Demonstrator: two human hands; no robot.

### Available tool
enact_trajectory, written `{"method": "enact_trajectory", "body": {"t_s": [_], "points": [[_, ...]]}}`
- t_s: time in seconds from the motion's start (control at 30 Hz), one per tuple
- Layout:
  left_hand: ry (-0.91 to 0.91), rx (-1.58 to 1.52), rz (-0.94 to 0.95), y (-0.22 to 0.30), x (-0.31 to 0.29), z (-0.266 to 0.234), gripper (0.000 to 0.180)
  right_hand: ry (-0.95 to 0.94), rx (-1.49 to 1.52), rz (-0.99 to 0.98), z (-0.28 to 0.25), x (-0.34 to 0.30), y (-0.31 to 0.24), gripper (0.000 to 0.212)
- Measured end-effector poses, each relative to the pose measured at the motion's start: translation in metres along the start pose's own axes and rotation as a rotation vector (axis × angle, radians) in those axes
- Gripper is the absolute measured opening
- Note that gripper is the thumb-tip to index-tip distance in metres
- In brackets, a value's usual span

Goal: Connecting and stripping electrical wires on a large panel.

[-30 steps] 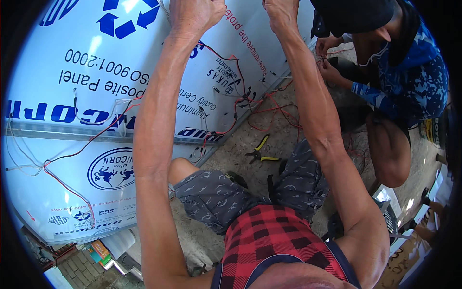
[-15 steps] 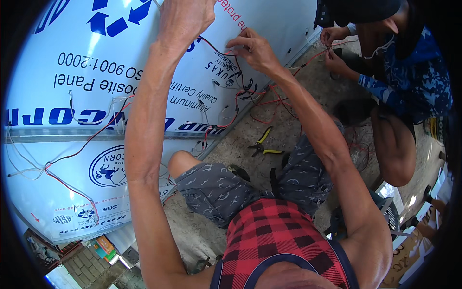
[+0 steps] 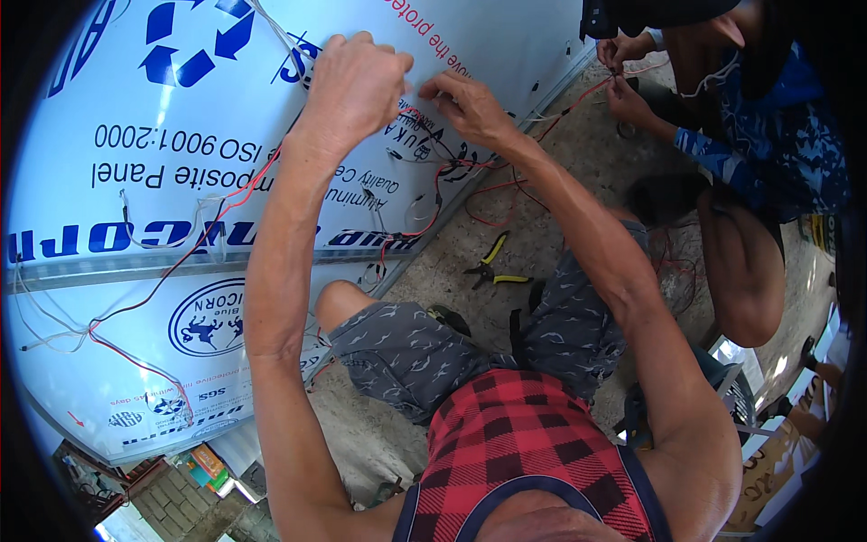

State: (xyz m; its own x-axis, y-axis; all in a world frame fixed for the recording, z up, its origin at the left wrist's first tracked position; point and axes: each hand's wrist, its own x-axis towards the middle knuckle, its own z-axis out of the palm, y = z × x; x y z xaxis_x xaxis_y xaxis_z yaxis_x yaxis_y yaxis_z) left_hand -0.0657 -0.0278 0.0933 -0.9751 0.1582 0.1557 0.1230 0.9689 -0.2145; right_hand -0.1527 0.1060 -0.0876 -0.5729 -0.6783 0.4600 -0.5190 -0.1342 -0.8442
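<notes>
My left hand is closed over the white panel, its back toward me. A red-and-black wire runs up to it from the lower left and shows again on its right side, so the hand appears to grip that wire. Thin white wires reach the same hand from above. Just to the right, my right hand has its fingers bent and tips pinched together, a small gap from the left. Whatever sits between those tips is hidden. Below both hands, more red and black wires lie along the panel's edge.
The large film-covered panel fills the left, crossed by a metal strip. Yellow-handled pliers lie on the concrete floor. At right, a crouching co-worker in a blue patterned sleeve handles a red wire.
My left hand has come down and toward my right hand, and the wire between them has gone slack. The right hand has shifted slightly down. The pliers have stayed put.
</notes>
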Motion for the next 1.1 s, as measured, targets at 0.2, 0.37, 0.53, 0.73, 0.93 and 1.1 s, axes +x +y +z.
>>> {"method": "enact_trajectory", "body": {"t_s": [0.2,0.37,0.53,0.73,0.93,1.1], "points": [[-0.221,0.25,0.132,0.011,-0.01,0.014,0.002,0.028,-0.032,0.05,0.01,0.0,-0.001,0.017],[-0.146,0.229,0.182,0.006,-0.018,0.022,0.009,-0.029,-0.039,0.087,0.017,-0.003,-0.015,0.017],[-0.042,0.12,0.158,0.008,-0.02,0.018,0.008,-0.107,0.107,0.194,0.005,0.003,-0.014,0.021],[0.073,0.077,0.144,0.017,-0.016,0.01,0.008,-0.108,0.375,0.283,-0.026,0.007,-0.009,0.026],[0.116,-0.508,-0.321,0.027,0.003,-0.006,0.022,0.147,0.08,0.121,-0.069,0.031,-0.06,0.023],[0.162,-0.862,-0.462,0.011,0.023,-0.008,0.022,0.213,0.045,0.059,-0.088,0.054,-0.065,0.026]]}}
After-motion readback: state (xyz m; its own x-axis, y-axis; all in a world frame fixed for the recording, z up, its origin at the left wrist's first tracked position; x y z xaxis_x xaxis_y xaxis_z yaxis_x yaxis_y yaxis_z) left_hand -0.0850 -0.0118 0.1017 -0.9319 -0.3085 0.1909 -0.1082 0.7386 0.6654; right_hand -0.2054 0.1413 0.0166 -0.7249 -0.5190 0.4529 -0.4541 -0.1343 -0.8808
